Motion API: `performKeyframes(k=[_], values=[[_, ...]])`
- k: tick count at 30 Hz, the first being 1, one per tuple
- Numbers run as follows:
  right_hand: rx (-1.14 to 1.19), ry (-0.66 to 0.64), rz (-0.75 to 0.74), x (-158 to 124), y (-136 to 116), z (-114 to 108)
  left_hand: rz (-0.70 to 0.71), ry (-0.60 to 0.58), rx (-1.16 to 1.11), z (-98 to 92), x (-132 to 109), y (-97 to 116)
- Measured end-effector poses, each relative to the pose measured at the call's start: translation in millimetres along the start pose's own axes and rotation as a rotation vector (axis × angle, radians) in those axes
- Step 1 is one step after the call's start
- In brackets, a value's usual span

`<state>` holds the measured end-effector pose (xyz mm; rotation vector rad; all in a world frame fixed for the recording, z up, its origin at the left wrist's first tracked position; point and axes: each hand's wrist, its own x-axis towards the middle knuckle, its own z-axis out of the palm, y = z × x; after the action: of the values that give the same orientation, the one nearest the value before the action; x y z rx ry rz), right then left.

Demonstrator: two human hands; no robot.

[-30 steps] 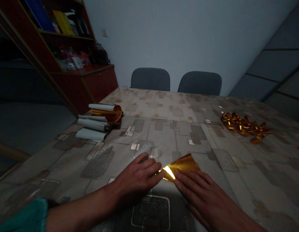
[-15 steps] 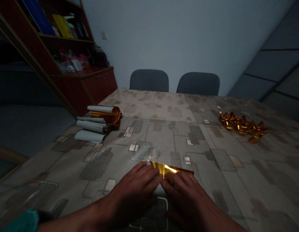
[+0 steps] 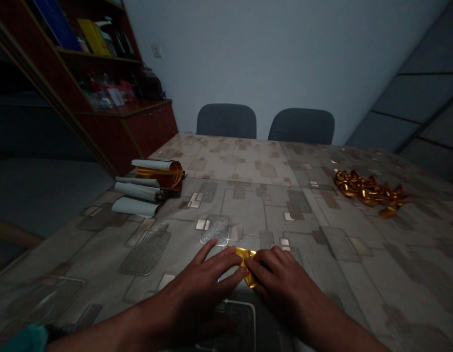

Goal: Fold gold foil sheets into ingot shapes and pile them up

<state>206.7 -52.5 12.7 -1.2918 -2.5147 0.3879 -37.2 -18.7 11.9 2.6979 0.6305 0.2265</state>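
A small piece of shiny gold foil paper lies on the patterned tablecloth near the table's front edge, with both hands on it. My left hand presses its fingertips on the left part of the foil, index finger and thumb close together and one finger stretched out over the cloth. My right hand has its fingers bent over the right part of the foil and covers much of it. Folded edges show between the hands; the underside is hidden.
Folded gold foil pieces lie in a pile at the right. At the left is a bent stack of foil sheets with pale backs. Two grey chairs stand behind the table, and a red-brown cabinet at the back left.
The foil's right side, a long strip before, is now folded in or covered by my right hand. A gold flap shows nearer to me, and my left fingers have spread slightly.
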Motion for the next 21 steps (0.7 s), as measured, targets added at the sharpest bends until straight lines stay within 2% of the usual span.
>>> performKeyframes(k=[8, 14, 21], values=[[-0.029, 0.026, 0.028, 0, 0, 9, 0.015, -0.03, -0.008, -8.8, 1, 4], [-0.026, 0.063, 0.06, 3, 4, 8, 0.023, -0.023, -0.042, -8.4, -1, 2], [-0.044, 0.043, 0.015, 3, 2, 0, -0.027, 0.003, -0.029, -12.1, 1, 7]])
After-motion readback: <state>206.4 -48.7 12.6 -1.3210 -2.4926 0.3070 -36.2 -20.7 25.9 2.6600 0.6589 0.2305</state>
